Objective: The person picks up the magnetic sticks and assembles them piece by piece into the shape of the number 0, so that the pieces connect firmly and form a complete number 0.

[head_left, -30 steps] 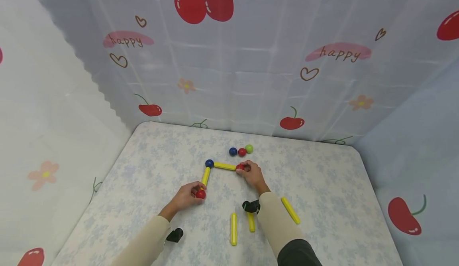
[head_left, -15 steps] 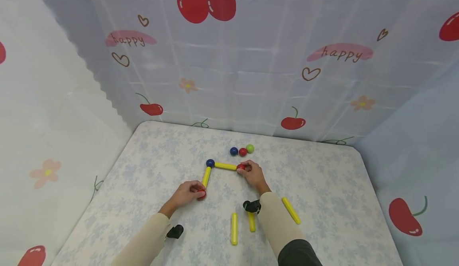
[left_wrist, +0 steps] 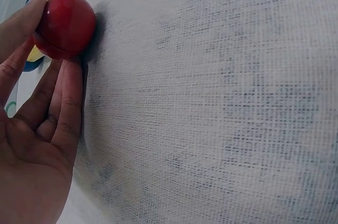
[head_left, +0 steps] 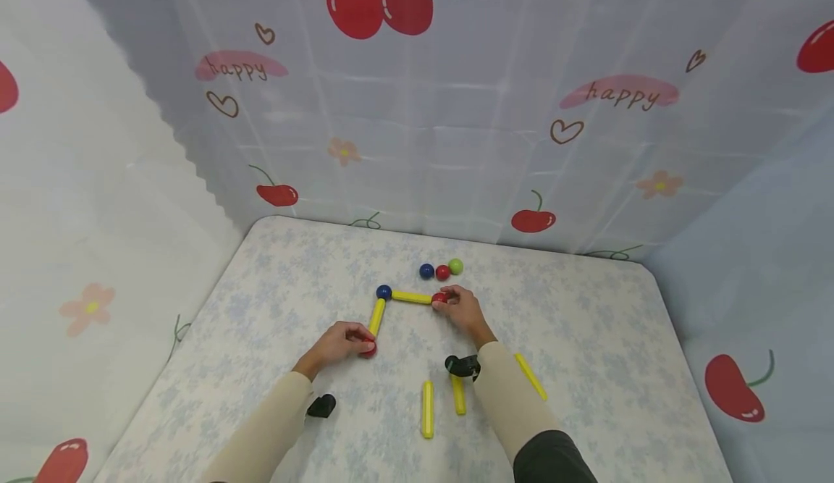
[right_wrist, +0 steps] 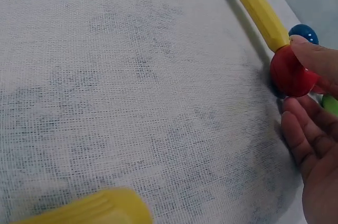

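Observation:
On the table, two yellow rods meet at a blue ball [head_left: 384, 292] and form an open angle. At the free end of the nearer rod [head_left: 377, 316] sits a red ball [left_wrist: 67, 26], pinched between the thumb and fingers of my left hand [head_left: 339, 345]. The other rod [head_left: 412, 297] runs to the right and touches a second red ball [right_wrist: 289, 73]. My right hand [head_left: 465, 313] grips that ball, thumb on top and fingers below it in the right wrist view. Both balls are partly covered by fingers in the head view.
Beyond the right hand lie a loose blue ball [head_left: 426, 271], a red ball [head_left: 443, 272] and a green ball [head_left: 456, 266]. Nearer the body are separate yellow rods [head_left: 427, 410], one [head_left: 459, 396] partly behind the right wrist camera, another [head_left: 531, 376] beside the right sleeve. Printed curtains surround the table.
The left hand's thumb has shifted over its red ball and covers more of it. The right hand keeps its hold. The head view has shifted slightly.

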The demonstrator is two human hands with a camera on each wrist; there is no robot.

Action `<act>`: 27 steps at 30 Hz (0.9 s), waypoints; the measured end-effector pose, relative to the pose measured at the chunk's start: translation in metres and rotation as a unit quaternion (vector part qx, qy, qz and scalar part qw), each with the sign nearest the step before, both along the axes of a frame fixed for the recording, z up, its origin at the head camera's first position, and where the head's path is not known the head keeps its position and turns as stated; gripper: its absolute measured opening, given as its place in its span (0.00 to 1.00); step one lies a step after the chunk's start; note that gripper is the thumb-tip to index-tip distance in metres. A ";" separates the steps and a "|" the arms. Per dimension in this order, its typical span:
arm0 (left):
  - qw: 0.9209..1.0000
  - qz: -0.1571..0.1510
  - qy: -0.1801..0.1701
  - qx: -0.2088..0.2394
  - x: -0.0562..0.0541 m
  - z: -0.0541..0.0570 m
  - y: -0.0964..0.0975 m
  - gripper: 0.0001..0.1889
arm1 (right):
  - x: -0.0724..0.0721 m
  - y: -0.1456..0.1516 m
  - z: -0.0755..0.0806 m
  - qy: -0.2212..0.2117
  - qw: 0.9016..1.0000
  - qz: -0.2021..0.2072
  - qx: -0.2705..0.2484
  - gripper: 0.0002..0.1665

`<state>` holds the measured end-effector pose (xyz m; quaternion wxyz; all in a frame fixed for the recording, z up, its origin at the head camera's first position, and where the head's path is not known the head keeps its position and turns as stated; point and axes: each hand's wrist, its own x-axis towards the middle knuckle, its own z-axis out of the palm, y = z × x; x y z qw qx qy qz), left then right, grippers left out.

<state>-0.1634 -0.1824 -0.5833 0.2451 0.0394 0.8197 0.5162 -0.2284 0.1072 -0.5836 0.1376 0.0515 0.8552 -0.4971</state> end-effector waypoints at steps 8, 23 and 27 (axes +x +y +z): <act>0.999 0.004 -0.035 0.003 -0.004 -0.007 0.000 0.13 | 0.027 0.005 0.009 0.015 1.000 -0.011 0.025 0.28; 0.999 0.009 -0.048 -0.009 -0.005 0.002 -0.003 0.13 | 0.112 -0.005 0.019 -0.002 0.993 0.112 -0.036 0.20; 0.999 0.000 -0.046 0.002 -0.003 0.009 0.000 0.13 | 0.125 -0.007 0.016 -0.003 0.991 0.132 -0.019 0.22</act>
